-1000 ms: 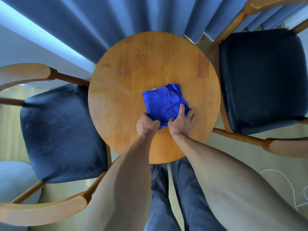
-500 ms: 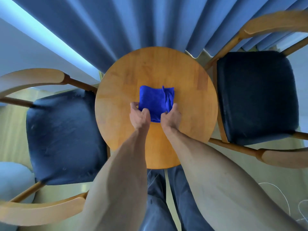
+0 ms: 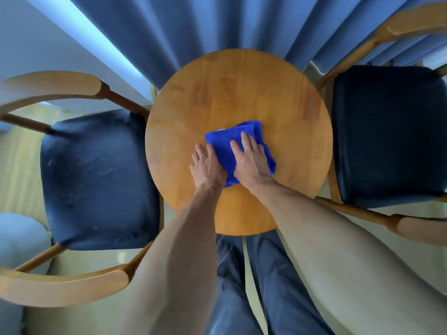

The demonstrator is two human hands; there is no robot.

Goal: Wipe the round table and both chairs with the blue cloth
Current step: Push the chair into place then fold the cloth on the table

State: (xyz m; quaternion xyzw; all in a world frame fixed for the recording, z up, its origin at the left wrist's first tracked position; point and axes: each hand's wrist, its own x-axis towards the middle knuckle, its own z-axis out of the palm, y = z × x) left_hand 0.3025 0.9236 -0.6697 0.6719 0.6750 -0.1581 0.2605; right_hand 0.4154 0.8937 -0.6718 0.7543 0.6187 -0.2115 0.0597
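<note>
The blue cloth is lying folded near the middle of the round tabletop, and both hands are resting flat and spread, gripping nothing: the right hand is pressing down on the cloth while the left hand is sitting beside it, overlapping its near-left edge. The likely trouble is the folded cloth bunching or sliding out from under the palms if pressure is uneven, leaving streaks of unwiped wood. Neither the left chair nor the right chair is being touched, so skipping their dark seats remains a risk.
</note>
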